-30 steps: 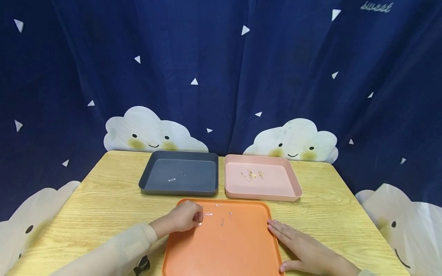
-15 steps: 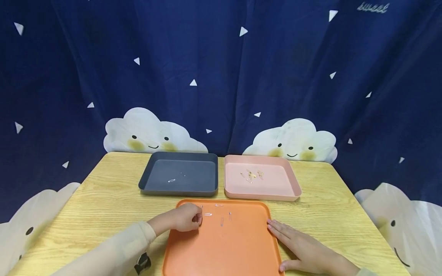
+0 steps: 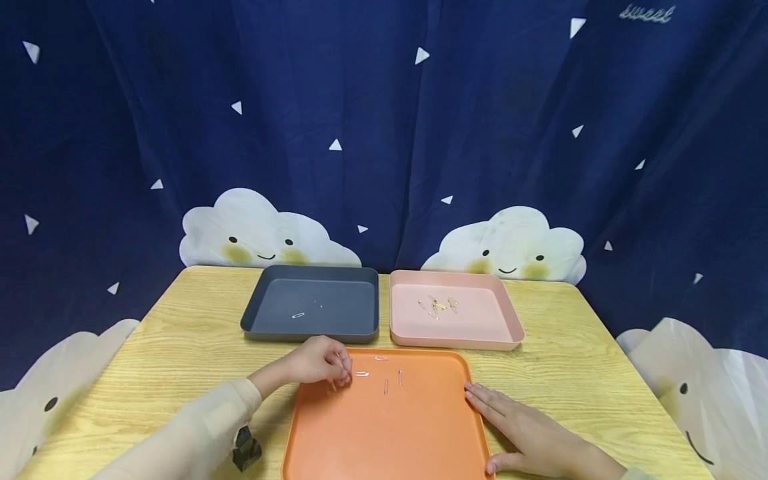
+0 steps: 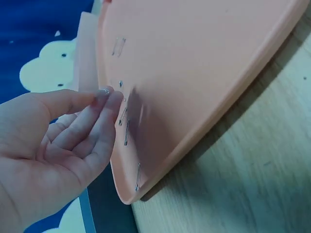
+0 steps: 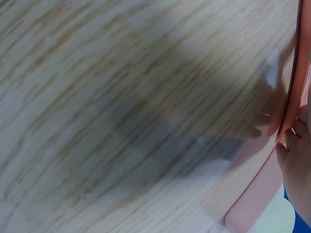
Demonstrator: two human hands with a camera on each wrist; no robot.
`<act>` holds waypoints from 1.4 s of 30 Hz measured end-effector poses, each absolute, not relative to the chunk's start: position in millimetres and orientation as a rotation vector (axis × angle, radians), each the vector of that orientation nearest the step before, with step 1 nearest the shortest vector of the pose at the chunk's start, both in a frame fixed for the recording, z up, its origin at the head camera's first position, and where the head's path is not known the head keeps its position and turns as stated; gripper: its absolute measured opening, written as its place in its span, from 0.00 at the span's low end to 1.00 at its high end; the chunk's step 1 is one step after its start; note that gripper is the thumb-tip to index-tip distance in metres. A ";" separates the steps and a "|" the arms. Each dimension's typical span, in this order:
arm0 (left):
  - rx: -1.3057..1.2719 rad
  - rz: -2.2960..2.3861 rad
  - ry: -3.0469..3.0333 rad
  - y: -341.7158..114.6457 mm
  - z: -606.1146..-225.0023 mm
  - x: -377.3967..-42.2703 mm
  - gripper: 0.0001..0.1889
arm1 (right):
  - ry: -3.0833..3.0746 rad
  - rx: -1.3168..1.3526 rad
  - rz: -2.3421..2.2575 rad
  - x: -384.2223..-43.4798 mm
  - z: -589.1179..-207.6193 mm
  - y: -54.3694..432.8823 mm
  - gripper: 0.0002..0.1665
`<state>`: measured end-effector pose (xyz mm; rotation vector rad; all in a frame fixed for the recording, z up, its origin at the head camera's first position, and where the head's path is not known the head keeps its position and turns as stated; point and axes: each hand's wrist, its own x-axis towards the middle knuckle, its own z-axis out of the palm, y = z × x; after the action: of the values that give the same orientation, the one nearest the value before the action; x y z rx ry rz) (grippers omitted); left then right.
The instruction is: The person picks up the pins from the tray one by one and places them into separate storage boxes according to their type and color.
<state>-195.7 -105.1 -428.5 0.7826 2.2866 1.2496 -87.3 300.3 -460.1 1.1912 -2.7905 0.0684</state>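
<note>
My left hand [image 3: 321, 361] is above the far left corner of the orange tray [image 3: 390, 440], thumb and forefinger pinching a small silver safety pin. In the left wrist view only a shiny bit of that safety pin [image 4: 106, 91] shows at the fingertips; the rest is hidden. Several more silver pins lie on the tray near its far edge, among them one upright-lying safety pin [image 3: 386, 387] and one sideways safety pin [image 3: 361, 374]. With fingers extended, my right hand [image 3: 534, 430] rests on the tray's right rim, thumb lower down along the same side.
Behind the orange tray stand a dark grey tray [image 3: 318, 323] with a silver safety pin [image 3: 298, 315] and tiny bits in it, and a pink tray [image 3: 480, 327] holding several gold safety pins [image 3: 437, 305]. A wooden table [image 3: 570, 347] carries all; a patterned blue curtain [image 3: 384, 133] hangs behind.
The left hand has lifted off the tray surface and moved slightly toward the far edge, with a safety pin between its fingertips. My right hand has stayed put.
</note>
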 end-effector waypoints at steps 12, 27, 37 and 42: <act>0.409 1.483 2.137 -121.6 -423.3 -214.9 0.11 | -2.819 1.178 0.070 -87.3 -458.3 299.2 0.56; 0.186 1.566 2.085 -134.3 -399.0 -245.4 0.14 | -2.876 1.162 0.108 -87.8 -457.8 299.0 0.56; 0.079 1.559 2.085 -139.9 -380.8 -285.4 0.17 | -2.867 1.177 0.112 -87.3 -457.4 298.8 0.56; 0.082 1.496 2.131 -142.8 -372.0 -308.4 0.18 | -2.843 1.188 0.100 -87.8 -457.8 299.2 0.55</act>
<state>-308.4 -142.8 -372.0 0.0825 2.1309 1.4961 -87.8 299.2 -457.8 1.1879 -2.8428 0.1005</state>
